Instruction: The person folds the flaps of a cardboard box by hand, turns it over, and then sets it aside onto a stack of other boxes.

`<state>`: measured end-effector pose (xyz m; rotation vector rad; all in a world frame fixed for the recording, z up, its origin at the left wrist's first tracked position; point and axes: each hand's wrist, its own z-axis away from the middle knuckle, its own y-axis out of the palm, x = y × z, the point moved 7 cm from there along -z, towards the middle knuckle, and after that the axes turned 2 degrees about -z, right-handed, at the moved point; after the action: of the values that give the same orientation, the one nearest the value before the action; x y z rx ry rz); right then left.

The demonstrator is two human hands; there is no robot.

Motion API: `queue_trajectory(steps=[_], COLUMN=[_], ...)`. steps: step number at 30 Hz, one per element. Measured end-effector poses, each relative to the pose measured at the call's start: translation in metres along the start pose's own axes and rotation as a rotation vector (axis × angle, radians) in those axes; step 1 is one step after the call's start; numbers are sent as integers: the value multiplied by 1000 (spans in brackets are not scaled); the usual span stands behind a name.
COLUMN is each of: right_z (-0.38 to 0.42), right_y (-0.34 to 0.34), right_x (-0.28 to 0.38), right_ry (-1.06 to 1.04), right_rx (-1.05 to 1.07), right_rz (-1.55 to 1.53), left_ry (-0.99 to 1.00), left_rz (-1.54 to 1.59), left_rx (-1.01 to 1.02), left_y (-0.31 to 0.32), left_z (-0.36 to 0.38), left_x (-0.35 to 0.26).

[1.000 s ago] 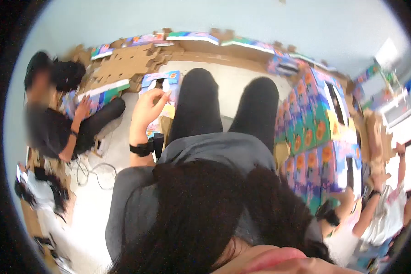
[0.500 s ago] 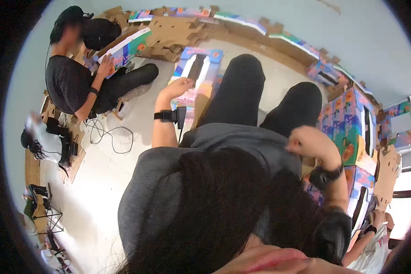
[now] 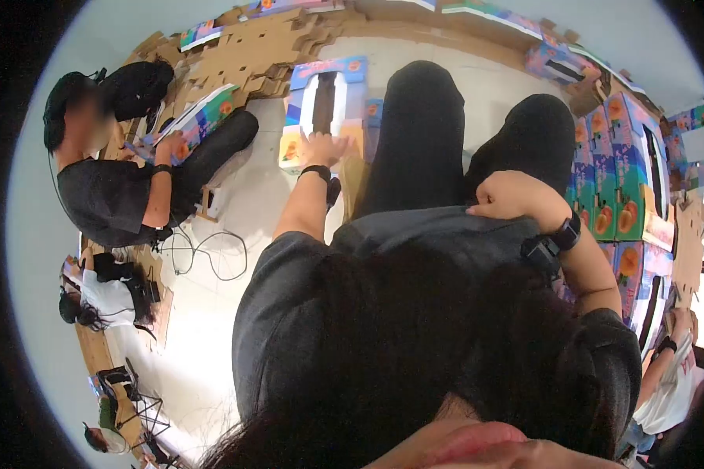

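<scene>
To the left of my knees a colourful printed carton (image 3: pixel 325 74) stands on the floor, with a dark slot between white strips in its top. My left hand (image 3: pixel 321 150) lies on the near part of this carton, fingers apart. A black strap circles that wrist. Over my lap my right hand (image 3: pixel 518 195) is closed, thumb and bent fingers pinching the hem of my dark grey shirt (image 3: pixel 414 223). It wears a black strap with a small device. Right of my legs is a stack of similar cartons (image 3: pixel 626 168).
At left a seated person (image 3: pixel 105 191) handles another printed carton (image 3: pixel 199 121). Flat brown cardboard (image 3: pixel 250 59) lies along the wall behind. A black cable (image 3: pixel 211 254) loops on the floor. Another person's arm (image 3: pixel 661 359) shows at the lower right, and more people sit at the far left.
My left hand has shifted from the carton's slot to its near part, fingers now spread. My right hand has moved up to the shirt hem. The view has shifted too.
</scene>
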<state>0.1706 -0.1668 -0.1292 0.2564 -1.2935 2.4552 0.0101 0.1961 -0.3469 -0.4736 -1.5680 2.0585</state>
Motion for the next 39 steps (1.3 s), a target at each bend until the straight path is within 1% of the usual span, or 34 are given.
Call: queue_trajectory(steps=[2, 6, 8, 10, 12, 13, 14, 16, 18, 19, 22, 23, 24, 27, 28, 30, 31, 32, 34, 36, 38, 39], right_z=[4, 14, 17, 22, 22, 23, 24, 23, 23, 26, 30, 32, 32, 29, 29, 31, 32, 33, 34, 37, 41, 48], right_y=[2, -1, -1, 1, 2, 2, 4, 9, 15, 14, 14, 12, 13, 15, 16, 17, 17, 17, 18, 18, 15, 9], right_x=[-10, -19, -22, -22, -24, -24, -24, -28, -34, -36, -38, -36, -35, -37, -38, -39, -40, -41, -41, -41, -36, -32], right_ry=[-42, -69, -62, -64, -83, -91, -100, -113, -118, -147, -132, -134, -138, -152, -154, -173, -190, -206, -221, -224, -217, -234], right_rx=[-72, -169, -194, -217, -243, -272, -300, -341, -373, -403, -411, -417, -422, -438, -442, -453, -458, -465, -465, -479, -504, -550], right_rz=[-98, -207, -253, -285, -297, -295, -293, -302, -323, -329, -351, -348, -348, -355, -363, -385, -398, -411, -436, -460, -481, -470], left_ry=[65, 114, 163, 158, 88, 112, 94, 131, 146, 119, 31, 51, 49, 29, 23, 29, 60, 89, 191, 292, 408, 479], left_rz=[-159, -174, -123, -32, 105, 44, 47, -6, 94, 105, 130, 172, 285, 320, 393, 319, 234, 235, 133, 120, 92, 88], left_rx=[-50, -88, -32, 15, -59, -34, -95, -196, -275, -288, -312, -456, -375, -495, -512, -619, -773, -829, -974, -1055, -1178, -1208], left_y=[0, 2, 32, 59, 62, 56, 60, 55, 43, 24, -34, -40, -64, -96, -113, -136, -157, -177, -218, -258, -297, -309], left_z=[3, 8, -7, -1, 11, 21, 23, 31, 40, 45, 70, 66, 80, 99, 112, 127, 149, 165, 195, 223, 255, 265], left_x=[-3, -2, 10, 21, 24, 20, 22, 24, 32, 29, 38, 53, 55, 86, 92, 108, 104, 100, 84, 65, 34, 19])
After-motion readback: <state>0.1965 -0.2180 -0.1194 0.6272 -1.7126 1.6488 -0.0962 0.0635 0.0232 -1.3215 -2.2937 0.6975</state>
